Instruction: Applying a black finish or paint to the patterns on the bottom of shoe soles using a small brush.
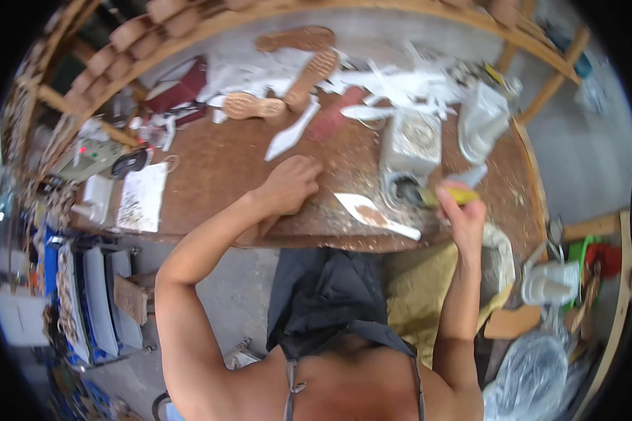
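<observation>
The right hand (462, 208) is holding a yellow-handled brush (465, 195), its grip closed — the brush is reaching into a crusted pot (389, 197), dark inside, on the right of the surface (214, 172). A pale plastic container (483, 121) is sitting farther right. The left hand (288, 186) is resting, curled; I cannot tell whether it is gripping anything.

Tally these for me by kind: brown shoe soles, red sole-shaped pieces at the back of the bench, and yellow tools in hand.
Brown shoe soles: 3
Red sole-shaped piece: 1
Yellow tool, in the right hand: 1
Total: 5
</observation>
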{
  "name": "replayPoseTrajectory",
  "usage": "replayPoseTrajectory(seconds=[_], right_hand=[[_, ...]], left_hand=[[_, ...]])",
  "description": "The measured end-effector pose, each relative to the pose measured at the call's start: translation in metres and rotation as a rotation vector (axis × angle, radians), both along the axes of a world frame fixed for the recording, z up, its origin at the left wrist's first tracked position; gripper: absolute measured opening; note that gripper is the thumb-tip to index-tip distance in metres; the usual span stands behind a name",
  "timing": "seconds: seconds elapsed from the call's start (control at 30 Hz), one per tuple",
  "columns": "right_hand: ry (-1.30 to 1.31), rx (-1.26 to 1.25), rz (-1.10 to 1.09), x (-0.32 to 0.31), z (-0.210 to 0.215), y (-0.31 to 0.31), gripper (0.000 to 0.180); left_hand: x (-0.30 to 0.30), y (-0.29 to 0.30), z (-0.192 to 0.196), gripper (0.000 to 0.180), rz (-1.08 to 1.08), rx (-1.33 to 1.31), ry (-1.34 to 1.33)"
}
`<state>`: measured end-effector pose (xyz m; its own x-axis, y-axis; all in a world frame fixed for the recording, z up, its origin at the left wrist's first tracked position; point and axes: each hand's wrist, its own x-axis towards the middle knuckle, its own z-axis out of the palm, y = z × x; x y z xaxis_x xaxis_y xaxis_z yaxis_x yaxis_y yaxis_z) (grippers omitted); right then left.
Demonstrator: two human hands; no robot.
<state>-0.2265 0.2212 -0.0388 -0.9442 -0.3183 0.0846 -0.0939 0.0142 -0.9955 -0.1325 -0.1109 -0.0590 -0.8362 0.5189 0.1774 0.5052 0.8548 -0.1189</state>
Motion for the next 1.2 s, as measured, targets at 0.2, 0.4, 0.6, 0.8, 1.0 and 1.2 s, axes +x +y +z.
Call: replayPoseTrajectory(seconds=[0.2,0.4,0.6,0.8,1.0,1.2], right_hand=[[0.208,0.402,-0.003,-0.016,-0.002,-0.013,0.017],[0.338,0.595,0.054,-0.019,-0.002,-0.037,0.018],[0.411,0.728,0.055,-0.021,-0.011,-0.052,0.016],[0.426,0.771,0.053,-0.023,-0.013,-0.053,0.017],[0.175,0.505,-0.050,-0.019,0.002,-0.039,0.018],[0.179,0.608,-0.037,-0.014,0.007,-0.038,0.019]], left_hand=[[0.008,0.003,-0.001,0.062,0.806,0.067,-0.327],[-0.008,0.005,-0.001,0.089,0.855,0.078,-0.516],[0.001,-0.006,0.013,0.097,0.950,0.268,-0.386],[0.053,-0.016,0.076,0.101,0.557,1.287,-0.058],[0.058,0.024,0.000,0.108,0.330,1.480,0.153],[0.080,0.050,-0.028,0.113,0.379,1.479,0.074]])
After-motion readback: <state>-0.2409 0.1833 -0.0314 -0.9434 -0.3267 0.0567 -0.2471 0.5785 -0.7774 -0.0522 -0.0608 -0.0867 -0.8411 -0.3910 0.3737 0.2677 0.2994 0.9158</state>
